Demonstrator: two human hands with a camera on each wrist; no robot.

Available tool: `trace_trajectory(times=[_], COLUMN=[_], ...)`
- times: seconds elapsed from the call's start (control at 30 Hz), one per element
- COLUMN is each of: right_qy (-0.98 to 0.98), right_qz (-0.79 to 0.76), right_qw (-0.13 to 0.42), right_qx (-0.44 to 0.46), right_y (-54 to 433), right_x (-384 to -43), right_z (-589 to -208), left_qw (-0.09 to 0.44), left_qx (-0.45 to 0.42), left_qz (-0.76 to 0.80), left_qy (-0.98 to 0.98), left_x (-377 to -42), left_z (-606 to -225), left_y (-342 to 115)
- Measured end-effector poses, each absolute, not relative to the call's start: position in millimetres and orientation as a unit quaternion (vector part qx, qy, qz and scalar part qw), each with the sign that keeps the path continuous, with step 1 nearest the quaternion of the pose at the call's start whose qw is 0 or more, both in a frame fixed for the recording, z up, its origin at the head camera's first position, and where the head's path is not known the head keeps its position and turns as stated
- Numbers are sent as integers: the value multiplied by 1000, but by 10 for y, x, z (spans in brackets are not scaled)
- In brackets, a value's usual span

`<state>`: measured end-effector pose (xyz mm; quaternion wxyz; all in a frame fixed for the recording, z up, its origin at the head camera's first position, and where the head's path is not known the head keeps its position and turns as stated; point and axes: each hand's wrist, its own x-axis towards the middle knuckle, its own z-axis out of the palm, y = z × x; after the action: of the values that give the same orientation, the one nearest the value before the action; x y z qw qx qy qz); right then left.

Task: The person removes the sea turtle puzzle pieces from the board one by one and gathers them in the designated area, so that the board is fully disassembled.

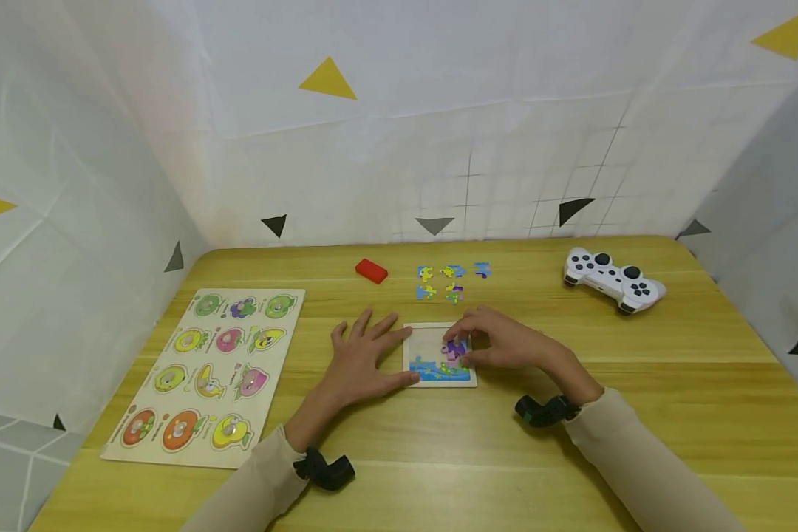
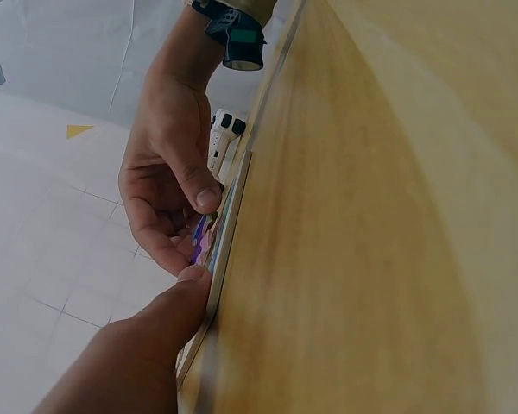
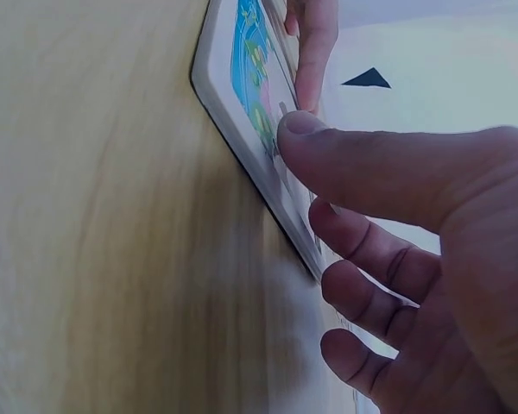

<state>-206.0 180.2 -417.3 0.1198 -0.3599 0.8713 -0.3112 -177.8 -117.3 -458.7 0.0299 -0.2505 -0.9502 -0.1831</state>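
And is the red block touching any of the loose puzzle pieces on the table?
Apart. The head view shows bare wooden table between the red block and the nearest loose puzzle piece.

1. At the left of your head view, a pale board of fruit pieces lies on the wooden table.
2. Near the frame's centre you have a small red block.
3. Right of centre you see a white game controller with black thumbsticks.
4. Across the top, your white backdrop carries yellow triangles.
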Motion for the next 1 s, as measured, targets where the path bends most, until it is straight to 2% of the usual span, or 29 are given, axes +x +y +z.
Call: trace_trajectory(times=[1.0], right_qy=[877], right_qz=[-349], right_qw=[92], right_qx=[-317], right_y=[1992], right_x=[-2195], right_z=[-4245], left_qw=[29], left_qx=[-250], left_qz=[-177], left_qy=[-952], left_x=[-1767], left_z=[-4567], left_y=[-1173])
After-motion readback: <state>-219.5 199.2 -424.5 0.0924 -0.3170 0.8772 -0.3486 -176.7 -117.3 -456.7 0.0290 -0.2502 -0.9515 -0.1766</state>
